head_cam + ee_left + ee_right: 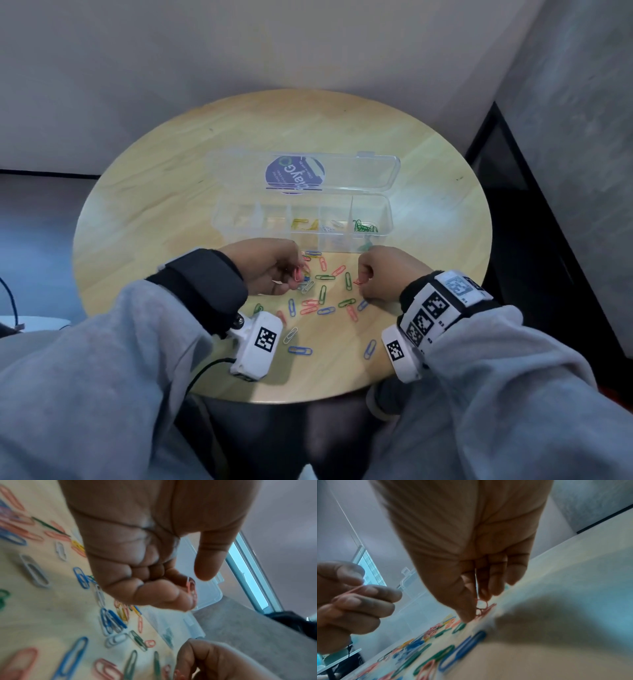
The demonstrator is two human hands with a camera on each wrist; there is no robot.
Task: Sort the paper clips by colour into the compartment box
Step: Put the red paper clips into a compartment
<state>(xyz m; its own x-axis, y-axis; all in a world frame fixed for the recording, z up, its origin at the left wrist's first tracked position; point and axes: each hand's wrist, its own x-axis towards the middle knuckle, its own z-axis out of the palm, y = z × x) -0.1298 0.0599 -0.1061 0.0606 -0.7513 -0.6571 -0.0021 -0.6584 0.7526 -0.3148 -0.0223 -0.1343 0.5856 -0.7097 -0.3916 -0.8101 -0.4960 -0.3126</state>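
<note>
A clear compartment box [387, 219] lies open at the middle of the round table, with yellow, white and green clips in its right compartments. Loose red, blue, green and white paper clips [322, 294] are scattered in front of it. My left hand [274, 267] hovers just above the pile and pinches a red clip [298, 273], also seen between its curled fingers as the red clip [192, 588]. My right hand [380, 274] is curled at the pile's right side and pinches another red clip [359, 281], seen close up as the red clip [482, 608].
The box lid [342, 168] lies flat behind the box, with a purple label. The wooden table [171, 192] ends close to my body. A dark cable [205, 370] runs from the left wrist camera. A wall stands behind the table.
</note>
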